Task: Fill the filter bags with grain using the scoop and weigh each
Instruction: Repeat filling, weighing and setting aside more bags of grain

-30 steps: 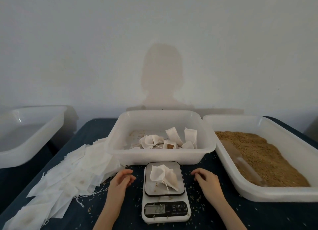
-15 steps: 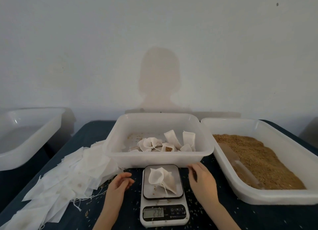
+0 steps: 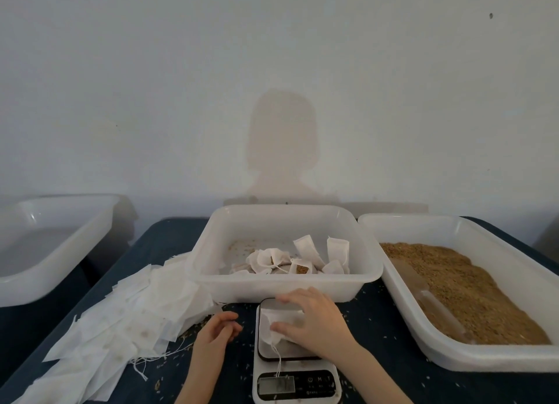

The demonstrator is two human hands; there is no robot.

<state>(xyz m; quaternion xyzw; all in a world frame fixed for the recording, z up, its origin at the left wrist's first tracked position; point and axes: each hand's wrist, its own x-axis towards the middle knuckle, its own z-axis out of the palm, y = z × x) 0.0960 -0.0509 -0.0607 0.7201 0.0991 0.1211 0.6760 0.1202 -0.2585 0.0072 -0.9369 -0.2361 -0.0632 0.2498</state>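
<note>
A small white scale (image 3: 298, 382) stands at the table's front. A filled white filter bag (image 3: 273, 325) lies on its platform, its string trailing over the display. My right hand (image 3: 314, 319) lies over the bag, thumb and fingers curled round it. My left hand (image 3: 216, 331) rests on the table left of the scale, loosely curled and holding nothing. The middle tub (image 3: 375, 270) holds several filled bags (image 3: 305, 246). The right tub (image 3: 393, 222) holds brown grain (image 3: 472, 285) with a clear scoop (image 3: 423, 294) lying in it.
A pile of empty filter bags (image 3: 121, 322) spreads over the dark table (image 3: 169, 234) at the left. An empty white tub (image 3: 57, 252) stands at the far left. Loose grains lie scattered around the scale.
My right hand has moved left from beside the scale onto the platform and closed round the bag. The left hand has stayed in place.
</note>
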